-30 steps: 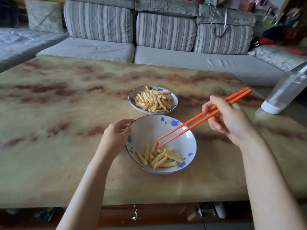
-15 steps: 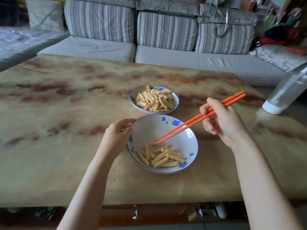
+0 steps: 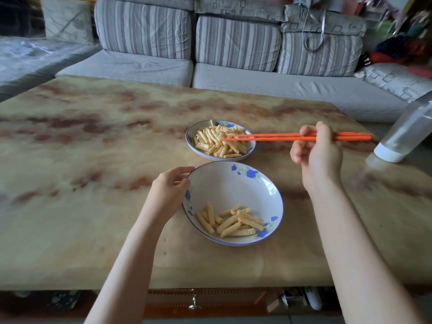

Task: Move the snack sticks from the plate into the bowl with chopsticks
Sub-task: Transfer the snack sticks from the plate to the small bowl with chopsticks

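Note:
A small blue-flowered plate (image 3: pixel 191 146) heaped with yellow ridged snack sticks (image 3: pixel 215 143) sits mid-table. Nearer me stands a larger white bowl (image 3: pixel 233 181) with blue flowers, several sticks (image 3: pixel 231 222) lying in its bottom. My right hand (image 3: pixel 318 153) grips a pair of orange chopsticks (image 3: pixel 275 136), held level, their tips over the pile on the plate and touching it. Whether a stick is pinched between the tips is unclear. My left hand (image 3: pixel 169 188) rests on the bowl's left rim, fingers curled on it.
The marbled tan table (image 3: pixel 93 183) stretches wide on the left. A clear plastic bottle (image 3: pixel 406 134) stands upside down on its white cap at the right edge. A grey striped sofa (image 3: pixel 233 73) runs behind the table.
My right hand swung the chopsticks up out of the bowl and away from me; their tips went from inside the bowl to the plate's pile. The left hand stayed on the bowl.

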